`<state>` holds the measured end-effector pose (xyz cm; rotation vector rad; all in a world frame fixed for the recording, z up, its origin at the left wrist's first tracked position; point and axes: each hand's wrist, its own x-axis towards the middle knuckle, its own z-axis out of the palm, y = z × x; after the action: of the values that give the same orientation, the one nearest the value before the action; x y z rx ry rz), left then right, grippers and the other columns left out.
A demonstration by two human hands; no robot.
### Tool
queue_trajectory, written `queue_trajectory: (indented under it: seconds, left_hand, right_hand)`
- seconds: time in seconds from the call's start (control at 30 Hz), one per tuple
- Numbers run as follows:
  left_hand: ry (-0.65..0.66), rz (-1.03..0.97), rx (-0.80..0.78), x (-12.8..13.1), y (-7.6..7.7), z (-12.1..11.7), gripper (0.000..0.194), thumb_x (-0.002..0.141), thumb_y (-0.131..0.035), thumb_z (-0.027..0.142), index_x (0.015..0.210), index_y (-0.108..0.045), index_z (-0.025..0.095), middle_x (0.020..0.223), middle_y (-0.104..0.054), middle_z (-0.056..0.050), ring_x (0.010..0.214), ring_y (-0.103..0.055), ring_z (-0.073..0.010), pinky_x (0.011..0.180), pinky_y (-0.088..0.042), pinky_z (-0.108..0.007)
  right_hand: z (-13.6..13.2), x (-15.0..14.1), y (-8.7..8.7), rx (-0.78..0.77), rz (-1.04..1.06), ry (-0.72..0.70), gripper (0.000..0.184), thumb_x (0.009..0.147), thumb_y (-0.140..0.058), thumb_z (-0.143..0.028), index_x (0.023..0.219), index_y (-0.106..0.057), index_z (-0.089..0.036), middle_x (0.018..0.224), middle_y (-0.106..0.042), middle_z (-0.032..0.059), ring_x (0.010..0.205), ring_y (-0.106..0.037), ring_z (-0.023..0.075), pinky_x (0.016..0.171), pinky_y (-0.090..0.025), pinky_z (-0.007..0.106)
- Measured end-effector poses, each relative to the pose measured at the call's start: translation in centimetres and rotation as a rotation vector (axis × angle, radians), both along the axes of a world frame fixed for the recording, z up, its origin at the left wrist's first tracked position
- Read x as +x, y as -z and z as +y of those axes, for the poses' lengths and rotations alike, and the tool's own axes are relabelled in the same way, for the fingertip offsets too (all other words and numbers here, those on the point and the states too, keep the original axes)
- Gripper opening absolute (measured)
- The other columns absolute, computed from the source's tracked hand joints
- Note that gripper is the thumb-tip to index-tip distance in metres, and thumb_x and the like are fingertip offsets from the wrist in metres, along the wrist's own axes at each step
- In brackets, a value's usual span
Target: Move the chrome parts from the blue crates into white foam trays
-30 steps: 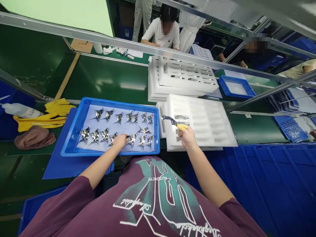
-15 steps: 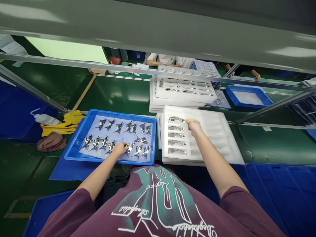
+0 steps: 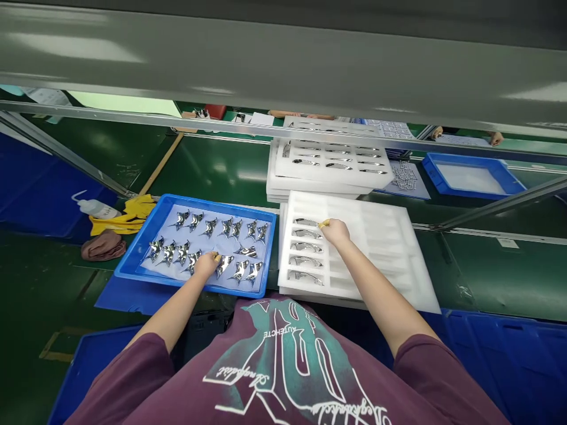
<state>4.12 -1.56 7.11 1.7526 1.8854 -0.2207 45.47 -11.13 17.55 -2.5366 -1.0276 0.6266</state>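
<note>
My right hand (image 3: 336,232), with yellow covers on the fingertips, pinches the right end of a curved chrome part (image 3: 305,222). That part lies in the top slot of the left column of a white foam tray (image 3: 390,215). Several similar curved parts lie in the slots below it. My left hand (image 3: 206,265) is low over a blue tray (image 3: 201,204) lined with white sheet, its fingers closed and a yellow cover showing. Winged chrome pieces (image 3: 224,265) lie in rows there, one right beside those fingers. Whatever the left fingers may hold is hidden.
Behind the foam tray stands a stack of foam trays (image 3: 334,175) with chrome parts. A metal rail (image 3: 221,127) crosses above the bench. A squeeze bottle (image 3: 98,208), yellow gloves (image 3: 119,224) and a brown cloth (image 3: 103,245) lie left. Another person's hands (image 3: 496,139) show at back right.
The chrome part's right end, raised and tilted in my right fingers before, now sits lower in the top slot. My left hand has drawn back slightly left. The view has shifted a little.
</note>
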Motion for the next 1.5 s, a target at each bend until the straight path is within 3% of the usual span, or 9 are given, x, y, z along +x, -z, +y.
queue_trajectory:
  seconds: [0.23, 0.4, 0.63, 0.8, 0.97, 1.1, 1.23, 1.37, 1.5]
  left_hand:
    - [-0.386, -0.242, 0.167, -1.0, -2.5, -0.6, 0.023, 0.080, -0.060, 0.027, 0.095, -0.070, 0.014, 0.090, -0.073, -0.014, 0.088, -0.068, -0.0289, 0.073, -0.052, -0.035]
    - [-0.660, -0.644, 0.359, -0.5, -5.8, -2.0, 0.022, 0.074, -0.063, 0.029, 0.088, -0.068, 0.013, 0.072, -0.066, -0.006, 0.069, -0.062, -0.0189, 0.060, -0.049, -0.027]
    - [-0.743, -1.164, 0.335, 3.5, -11.5, -4.0, 0.016, 0.063, -0.070, 0.027, 0.069, -0.061, 0.015, 0.057, -0.052, 0.001, 0.049, -0.039, -0.0067, 0.045, -0.030, -0.019]
    - [-0.568, -1.435, 0.179, 6.0, -14.3, -5.8, 0.025, 0.060, -0.078, 0.031, 0.061, -0.058, 0.016, 0.053, -0.047, 0.003, 0.046, -0.033, -0.0044, 0.044, -0.028, -0.018]
    - [-0.353, -1.571, 0.083, 7.7, -15.9, -7.5, 0.035, 0.057, -0.086, 0.045, 0.066, -0.066, 0.017, 0.050, -0.050, 0.002, 0.044, -0.037, -0.0054, 0.043, -0.032, -0.019]
    - [0.154, -1.464, 0.348, 8.4, -16.8, -8.7, 0.021, 0.075, -0.077, 0.038, 0.074, -0.073, 0.018, 0.064, -0.065, -0.005, 0.052, -0.053, -0.0106, 0.049, -0.043, -0.023]
    - [0.699, -1.171, 0.773, 9.5, -16.9, -9.1, 0.011, 0.084, -0.066, 0.019, 0.091, -0.075, 0.021, 0.068, -0.067, -0.004, 0.061, -0.060, -0.0115, 0.057, -0.048, -0.023]
    - [0.884, -1.051, 0.934, 10.5, -16.6, -9.0, 0.012, 0.089, -0.062, 0.022, 0.095, -0.072, 0.019, 0.067, -0.065, -0.003, 0.058, -0.057, -0.0103, 0.056, -0.045, -0.022]
    - [1.140, -0.954, 0.820, 10.8, -16.8, -9.0, 0.021, 0.095, -0.052, 0.028, 0.094, -0.072, 0.020, 0.069, -0.064, -0.003, 0.059, -0.057, -0.0101, 0.056, -0.042, -0.023]
  right_hand:
    - [0.9, -0.1, -0.7, -0.144, -0.094, -0.106, 0.013, 0.077, -0.061, -0.025, 0.076, -0.074, -0.024, 0.081, -0.072, 0.0055, 0.071, -0.062, 0.0185, 0.055, -0.035, 0.026]
    - [1.2, 0.3, -0.9, -0.120, -0.044, -0.126, 0.009, 0.077, -0.063, -0.024, 0.074, -0.071, -0.021, 0.085, -0.072, 0.0057, 0.071, -0.061, 0.0169, 0.056, -0.036, 0.025]
    - [1.6, 0.8, -0.8, -0.169, -0.061, -0.160, 0.007, 0.075, -0.064, -0.020, 0.069, -0.068, -0.019, 0.077, -0.070, 0.0068, 0.067, -0.059, 0.0170, 0.056, -0.035, 0.026]
    - [1.9, 0.8, -1.0, -0.175, -0.034, -0.166, 0.007, 0.076, -0.065, -0.021, 0.072, -0.070, -0.017, 0.078, -0.071, 0.0083, 0.066, -0.060, 0.0166, 0.057, -0.038, 0.025]
    - [1.9, 0.4, -2.3, -0.276, -0.092, -0.196, 0.015, 0.077, -0.063, -0.020, 0.087, -0.074, -0.017, 0.093, -0.073, 0.0111, 0.083, -0.065, 0.0221, 0.064, -0.042, 0.028]
    - [0.5, -2.0, -4.3, -0.014, 0.050, -0.112, 0.021, 0.078, -0.063, -0.026, 0.094, -0.074, -0.018, 0.094, -0.073, 0.0090, 0.085, -0.064, 0.0206, 0.070, -0.045, 0.028]
    - [-1.2, -6.6, -5.8, 0.227, 0.671, -0.245, 0.030, 0.073, -0.067, -0.045, 0.065, -0.068, -0.017, 0.069, -0.066, 0.0035, 0.059, -0.051, 0.0121, 0.058, -0.041, 0.026]
    - [-1.0, -8.7, -6.2, 0.292, 0.900, -0.279, 0.048, 0.062, -0.070, -0.062, 0.055, -0.060, -0.016, 0.054, -0.052, -0.0013, 0.050, -0.037, 0.0072, 0.049, -0.031, 0.024]
    - [0.4, -7.1, -6.5, 0.269, 0.918, -0.292, 0.051, 0.061, -0.071, -0.061, 0.084, -0.071, -0.016, 0.070, -0.059, -0.0007, 0.050, -0.034, 0.0051, 0.048, -0.030, 0.023]
